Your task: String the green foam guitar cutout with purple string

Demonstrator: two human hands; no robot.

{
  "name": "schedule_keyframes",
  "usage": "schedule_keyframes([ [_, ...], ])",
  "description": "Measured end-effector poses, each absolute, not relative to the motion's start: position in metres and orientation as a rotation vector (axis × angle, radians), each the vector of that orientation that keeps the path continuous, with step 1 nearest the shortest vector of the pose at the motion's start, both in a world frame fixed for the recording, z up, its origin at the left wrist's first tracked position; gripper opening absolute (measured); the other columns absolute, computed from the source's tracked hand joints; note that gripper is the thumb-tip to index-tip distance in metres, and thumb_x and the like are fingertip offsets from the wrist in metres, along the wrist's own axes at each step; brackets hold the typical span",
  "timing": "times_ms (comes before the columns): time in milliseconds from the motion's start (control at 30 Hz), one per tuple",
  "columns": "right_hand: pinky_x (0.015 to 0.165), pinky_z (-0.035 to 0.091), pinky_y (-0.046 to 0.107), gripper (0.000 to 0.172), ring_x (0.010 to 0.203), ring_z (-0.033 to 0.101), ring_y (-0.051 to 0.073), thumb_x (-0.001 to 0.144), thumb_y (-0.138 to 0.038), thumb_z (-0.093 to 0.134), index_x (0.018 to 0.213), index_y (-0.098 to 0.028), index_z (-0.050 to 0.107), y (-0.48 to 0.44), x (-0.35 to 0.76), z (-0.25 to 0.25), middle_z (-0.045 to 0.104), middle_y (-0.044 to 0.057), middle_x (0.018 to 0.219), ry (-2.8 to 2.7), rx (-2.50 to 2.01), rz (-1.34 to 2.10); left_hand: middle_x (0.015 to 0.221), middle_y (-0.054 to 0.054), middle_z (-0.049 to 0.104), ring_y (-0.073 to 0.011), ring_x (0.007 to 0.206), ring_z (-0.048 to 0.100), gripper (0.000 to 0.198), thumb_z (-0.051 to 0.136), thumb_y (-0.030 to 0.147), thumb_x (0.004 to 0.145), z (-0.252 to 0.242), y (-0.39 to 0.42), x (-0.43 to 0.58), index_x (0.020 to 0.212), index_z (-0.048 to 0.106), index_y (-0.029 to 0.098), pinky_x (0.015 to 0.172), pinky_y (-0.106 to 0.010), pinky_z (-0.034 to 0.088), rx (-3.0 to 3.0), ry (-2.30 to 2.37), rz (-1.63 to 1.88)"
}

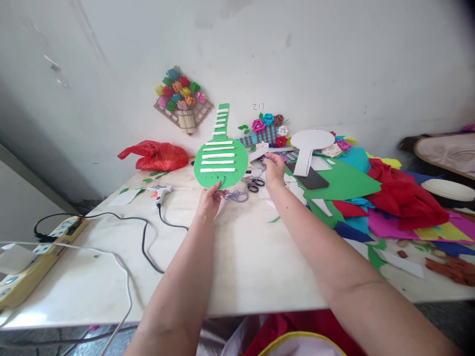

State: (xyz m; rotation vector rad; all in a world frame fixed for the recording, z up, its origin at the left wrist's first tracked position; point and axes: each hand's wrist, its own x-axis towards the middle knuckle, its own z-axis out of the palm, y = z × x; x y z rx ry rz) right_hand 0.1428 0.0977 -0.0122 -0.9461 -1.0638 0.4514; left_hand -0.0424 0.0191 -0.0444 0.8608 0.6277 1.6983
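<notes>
My left hand (211,200) grips the lower edge of a green paddle-shaped foam cutout (241,160), holding it upright above the table. White strips (218,155) run across its round body and its narrow neck, and small holes show near the bottom. Purple cord (237,197) hangs in loops beside my left fingers, and a short piece of it lies against the cutout. To the right, my right hand (275,170) is closed in a pinch, with a bit of purple cord at the fingertips. Black-handled scissors (255,185) lie on the table between my hands.
A white glue gun (162,192) with a black cable lies left, near a red plastic bag (161,155) and a power strip (40,257). Right are a white paddle-shaped cutout (311,141), a dark phone-like slab (313,180), green sheets (349,180) and red crepe paper (404,193).
</notes>
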Motion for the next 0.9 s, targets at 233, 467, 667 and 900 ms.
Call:
schedule_keyframes([
  [233, 0.079, 0.041, 0.033, 0.016, 0.081, 0.053, 0.017, 0.070, -0.020, 0.045, 0.078, -0.016, 0.058, 0.070, 0.129, 0.002, 0.057, 0.007, 0.093, -1.348, -0.901, 0.080, 0.044, 0.005, 0.050, -0.0044, 0.031, 0.038, 0.016, 0.072, 0.019, 0.058, -0.044, 0.021, -0.039, 0.064, 0.059, 0.011, 0.055, -0.030, 0.048, 0.928, 0.640, 1.680],
  [467, 0.081, 0.038, 0.036, 0.015, 0.085, 0.053, 0.020, 0.072, -0.020, 0.046, 0.082, -0.019, 0.059, 0.060, 0.121, -0.001, 0.060, 0.007, 0.093, -1.481, -0.935, -0.090, 0.030, 0.010, 0.027, -0.0021, 0.028, 0.020, 0.019, 0.063, 0.017, 0.069, -0.037, 0.015, -0.040, 0.054, 0.050, 0.015, 0.043, -0.020, 0.039, 0.702, 0.565, 1.681],
  [667, 0.078, 0.042, 0.034, 0.026, 0.078, 0.054, 0.018, 0.072, -0.025, 0.046, 0.095, -0.018, 0.057, 0.070, 0.119, -0.012, 0.060, 0.007, 0.096, -1.331, -1.016, 0.233, 0.040, 0.009, 0.029, -0.0011, 0.031, 0.015, 0.024, 0.060, 0.017, 0.073, -0.031, 0.008, -0.048, 0.056, 0.045, 0.016, 0.033, -0.016, 0.024, 0.534, 0.436, 1.644],
  [900, 0.072, 0.044, 0.029, 0.022, 0.072, 0.058, 0.015, 0.071, -0.022, 0.046, 0.088, -0.021, 0.061, 0.067, 0.099, -0.030, 0.066, 0.000, 0.079, -1.633, -0.981, 0.671, 0.042, 0.009, 0.029, -0.0019, 0.033, 0.017, 0.019, 0.065, 0.018, 0.070, -0.034, 0.012, -0.048, 0.062, 0.047, 0.017, 0.031, -0.016, 0.019, 0.650, 0.421, 1.654],
])
